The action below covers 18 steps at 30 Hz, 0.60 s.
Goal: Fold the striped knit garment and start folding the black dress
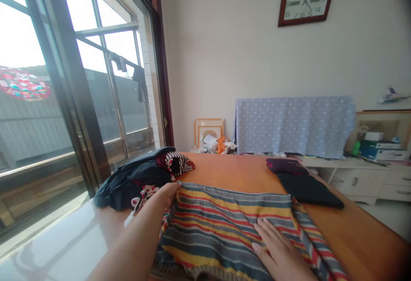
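Note:
A striped long-sleeved sweater [221,221] in grey, yellow, red and blue lies spread on the wooden table [231,167] in front of me. At its far left corner my left hand [170,193] pinches the fabric between thumb and fingers. My right hand [276,251] rests flat on the right part of the sweater, fingers stretched out. One sleeve [317,238] runs along the right side towards me. Ribbed brownish trim shows at the near edge, partly cut off by the frame.
A loose heap of dark clothes [131,182] lies at the left, with a striped piece [180,163] on it. Folded dark cloth [310,191] and a folded purple garment [285,166] lie at the right. Windows [109,80] flank the left; a polka-dot cloth [292,125] hangs behind.

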Tool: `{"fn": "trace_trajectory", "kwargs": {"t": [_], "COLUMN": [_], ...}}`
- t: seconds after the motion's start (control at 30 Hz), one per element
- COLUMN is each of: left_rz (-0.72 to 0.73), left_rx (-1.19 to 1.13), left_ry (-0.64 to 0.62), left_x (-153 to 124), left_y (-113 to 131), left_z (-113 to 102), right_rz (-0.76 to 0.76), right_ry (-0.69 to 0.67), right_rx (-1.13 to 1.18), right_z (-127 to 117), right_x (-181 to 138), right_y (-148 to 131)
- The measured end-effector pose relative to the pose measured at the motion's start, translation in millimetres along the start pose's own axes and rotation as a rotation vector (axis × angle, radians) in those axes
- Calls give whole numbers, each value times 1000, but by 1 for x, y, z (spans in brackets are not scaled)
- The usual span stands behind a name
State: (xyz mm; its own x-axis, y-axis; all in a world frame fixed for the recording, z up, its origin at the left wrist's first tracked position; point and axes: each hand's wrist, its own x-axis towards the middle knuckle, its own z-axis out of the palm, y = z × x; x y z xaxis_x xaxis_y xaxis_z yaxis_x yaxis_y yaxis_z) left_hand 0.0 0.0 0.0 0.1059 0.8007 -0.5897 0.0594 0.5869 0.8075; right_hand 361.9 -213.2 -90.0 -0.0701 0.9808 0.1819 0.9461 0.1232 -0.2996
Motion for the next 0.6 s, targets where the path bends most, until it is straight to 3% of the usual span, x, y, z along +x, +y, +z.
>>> {"fn": "trace_trajectory", "kwargs": {"t": [0.1, 0.33, 0.6], "left_rz": [45, 190, 379], "left_rx": [96, 358, 475], "left_ry": [11, 215, 215], "left_x": [-10, -24, -36], "left_y": [-7, -31, -45], "left_z": [-11, -26, -23], "right_rz": [-2, -32, -35], "right_ry": [15, 70, 61], "right_rx": [4, 25, 25], "right_z": [1, 9, 9], "right_x": [-1, -1, -1], "right_y": [0, 7, 7]}}
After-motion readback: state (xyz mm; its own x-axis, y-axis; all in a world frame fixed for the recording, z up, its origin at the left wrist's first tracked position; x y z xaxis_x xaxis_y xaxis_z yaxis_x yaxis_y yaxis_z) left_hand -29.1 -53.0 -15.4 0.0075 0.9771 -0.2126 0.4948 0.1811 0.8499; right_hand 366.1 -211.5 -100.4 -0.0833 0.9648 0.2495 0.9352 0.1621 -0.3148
